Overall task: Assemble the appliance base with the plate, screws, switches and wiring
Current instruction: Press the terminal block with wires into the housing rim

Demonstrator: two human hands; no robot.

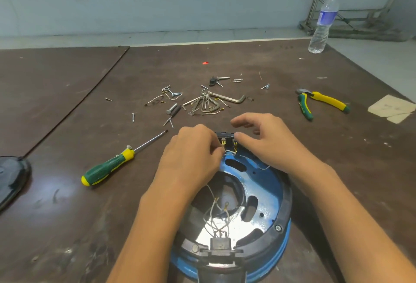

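Two hands work close together at the far rim of the base [287,199], which lies open side up on the table directly beneath your forearms. Your left hand [191,154] has its fingers curled and pinches a white wire [229,152] right at the brass terminals of the switch [228,142]. Your right hand [270,143] holds nothing. Its thumb rests against the right side of the switch to steady it, and its fingers reach loosely past it. I judge this to be the wiring step, with the lead being pushed onto a switch terminal. Whether it is seated yet I cannot tell, because your fingertips cover the joint.

Below your left wrist, more loose wires [216,213] hang over the round opening in the blue plate [267,195] and run to the black connector [219,244] at the near rim. One rim screw [278,228] sits under your right forearm.

The next move probably calls for a firm, straight push on the terminal while your thumb braces the switch, then the same for the loose leads. For fastening, the screwdriver [112,163] lies just left of your left hand. The spare screws [171,93] and hex keys [211,102] lie just beyond both hands, and the pliers [322,102] are farther off beyond your right.
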